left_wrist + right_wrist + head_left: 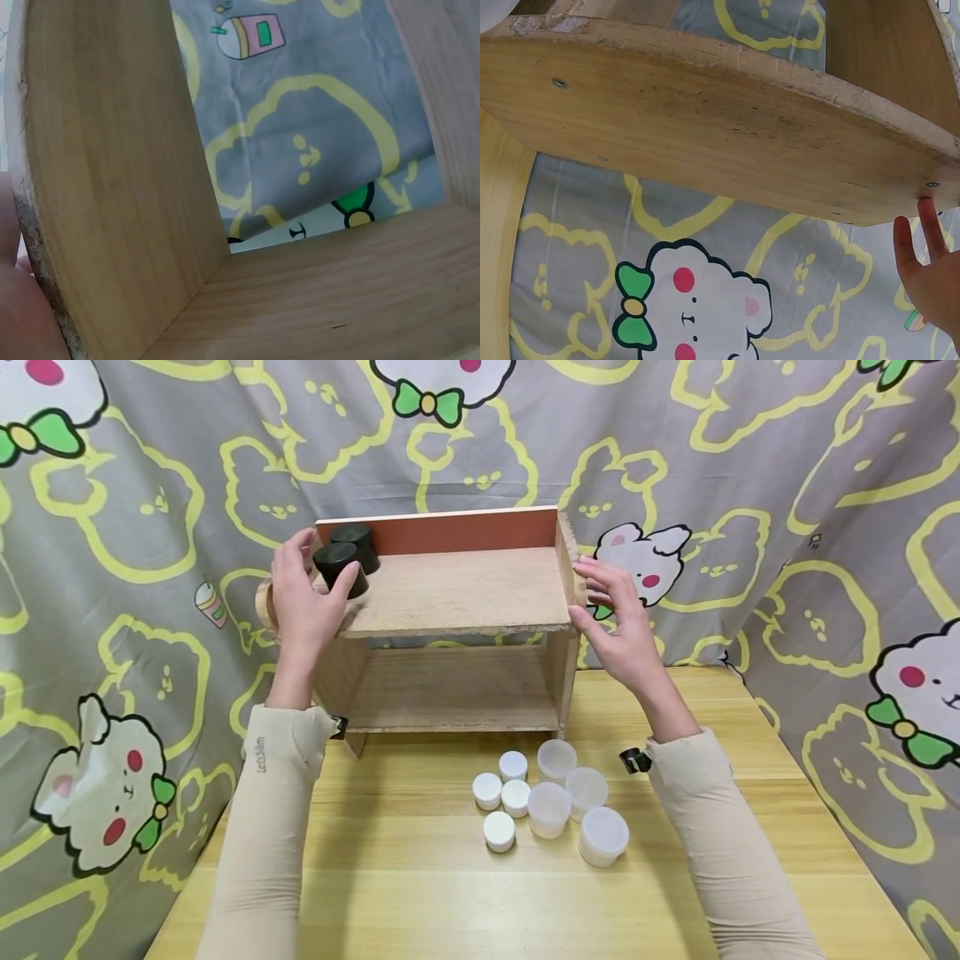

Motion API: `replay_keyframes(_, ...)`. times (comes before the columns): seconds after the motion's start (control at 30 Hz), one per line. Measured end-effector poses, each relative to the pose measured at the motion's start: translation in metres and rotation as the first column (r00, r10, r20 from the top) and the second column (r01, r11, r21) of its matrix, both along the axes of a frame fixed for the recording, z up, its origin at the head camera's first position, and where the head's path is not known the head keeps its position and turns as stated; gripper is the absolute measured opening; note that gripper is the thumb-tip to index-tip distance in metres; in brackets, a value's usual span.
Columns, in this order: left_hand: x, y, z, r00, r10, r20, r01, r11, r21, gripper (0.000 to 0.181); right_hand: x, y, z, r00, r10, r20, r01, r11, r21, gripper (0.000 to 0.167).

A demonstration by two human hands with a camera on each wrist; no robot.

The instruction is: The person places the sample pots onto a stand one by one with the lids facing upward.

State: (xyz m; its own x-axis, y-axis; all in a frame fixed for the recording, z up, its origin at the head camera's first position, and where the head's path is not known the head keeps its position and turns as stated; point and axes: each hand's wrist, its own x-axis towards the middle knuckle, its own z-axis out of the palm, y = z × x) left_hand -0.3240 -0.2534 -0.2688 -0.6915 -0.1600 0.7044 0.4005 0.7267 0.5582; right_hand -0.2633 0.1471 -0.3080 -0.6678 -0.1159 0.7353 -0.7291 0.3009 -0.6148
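Note:
My left hand (307, 602) is at the left end of the upper board of a wooden shelf unit (465, 593). Its thumb lies against the front black container (347, 578), with its fingers at the other side, tips partly hidden. Directly behind stands a second black container (356, 539). My right hand (622, 627) grips the right side panel (567, 556), thumb at the front edge and fingers outside. Two of its fingertips touch the panel (742, 127) in the right wrist view. The left wrist view catches part of my left hand (26, 307) beside a board (112, 165).
Several small white-lidded jars (498, 831) and several larger translucent jars (549, 810) stand on the wooden table (420, 893), in front of the shelf's right half. The lower board (450, 689) lies beneath the upper one. A patterned grey curtain (465, 460) hangs behind.

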Motion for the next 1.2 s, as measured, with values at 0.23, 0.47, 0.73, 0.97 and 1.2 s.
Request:
replay_keyframes(0.23, 0.013, 0.011, -0.006, 0.988, -0.02, -0.156, 0.017, 1.0, -0.024, 0.064, 0.008, -0.003, 0.006, 1.0, 0.003, 0.009, -0.003, 1.0, -0.001, 0.047)
replay_keyframes(0.47, 0.039, 0.041, -0.019, 0.955, -0.098, -0.28, 0.065, 0.99, -0.125, 0.059, -0.017, 0.006, -0.012, 1.0, 0.004, 0.002, -0.004, 1.0, -0.003, 0.05)
replay_keyframes(0.73, 0.067, 0.069, -0.043, 0.937, -0.21, -0.28, 0.144, 0.96, -0.238, 0.061, -0.02, 0.01, -0.013, 1.0, 0.007, -0.001, -0.007, 1.0, 0.006, 0.05)
replay_keyframes(0.97, 0.087, 0.085, -0.074, 0.91, -0.342, -0.234, 0.261, 0.911, -0.319, 0.062, -0.02, 0.01, -0.012, 1.0, 0.008, -0.003, -0.008, 1.0, 0.015, 0.049)
replay_keyframes(1.2, 0.107, 0.1, -0.111, 0.885, -0.46, -0.07, 0.418, 0.853, -0.314, 0.065, -0.022, 0.011, -0.014, 1.0, -0.003, -0.013, 0.003, 1.0, 0.017, 0.049)
